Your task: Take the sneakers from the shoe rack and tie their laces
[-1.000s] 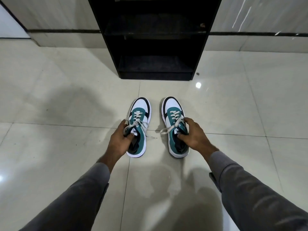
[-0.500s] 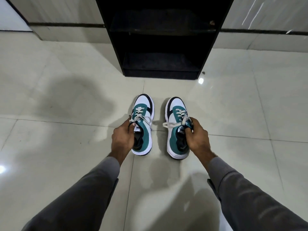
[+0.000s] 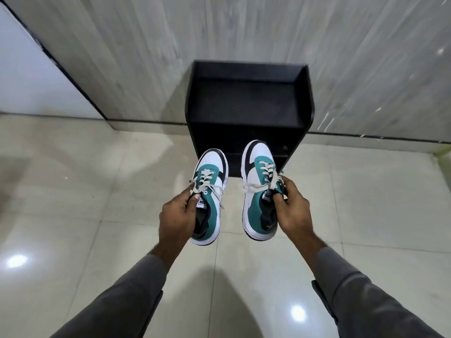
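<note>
Two white, teal and black sneakers hang in the air above the tiled floor. My left hand (image 3: pixel 176 215) grips the left sneaker (image 3: pixel 211 184) at its tongue and collar. My right hand (image 3: pixel 291 208) grips the right sneaker (image 3: pixel 258 179) the same way, fingers inside the opening. Both pairs of cream laces lie loose and untied across the uppers, their ends dangling. The toes point away from me toward the black shoe rack (image 3: pixel 249 103), whose visible shelves hold nothing.
The shoe rack stands against a grey marble-look wall (image 3: pixel 146 45). A white door or panel (image 3: pixel 29 76) is at the far left. Glossy cream floor tiles (image 3: pixel 73 191) spread all around, with light glare spots near my sleeves.
Both sneakers stood on the floor with my hands on them; now they are lifted off it. The view has risen and tilted, showing the rack's top and the wall.
</note>
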